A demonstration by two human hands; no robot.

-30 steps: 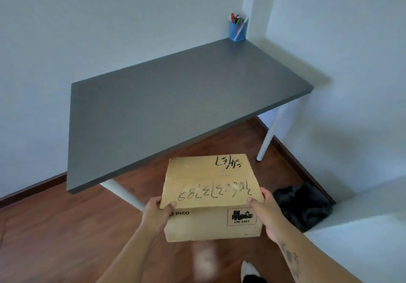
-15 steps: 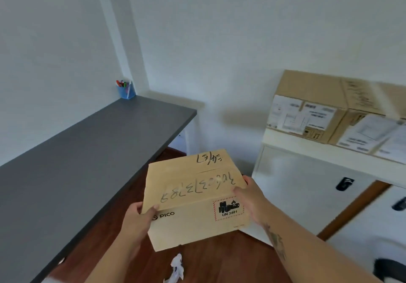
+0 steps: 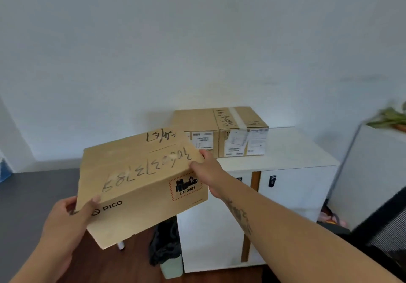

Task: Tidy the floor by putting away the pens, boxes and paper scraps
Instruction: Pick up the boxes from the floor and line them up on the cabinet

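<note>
Ahead, two boxes [image 3: 222, 132] crowd the cabinet [image 3: 292, 151]; both hands [image 3: 63, 221] grip the carton [image 3: 140, 179].

On the cardboard box [image 3: 140, 186] I read "PICO" printed on its front face, plus a red-bordered hazard label "UN 3481". Handwritten marker digits on top, upside down, unclear. Labels on the rear boxes [image 3: 222, 137] too small.

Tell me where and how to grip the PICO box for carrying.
Grip the box at its two opposite ends, one hand from each side, as the left hand and right hand do now: thumbs over the top edge, fingers round the end faces. It is too wide for one hand and is tilted.
</note>
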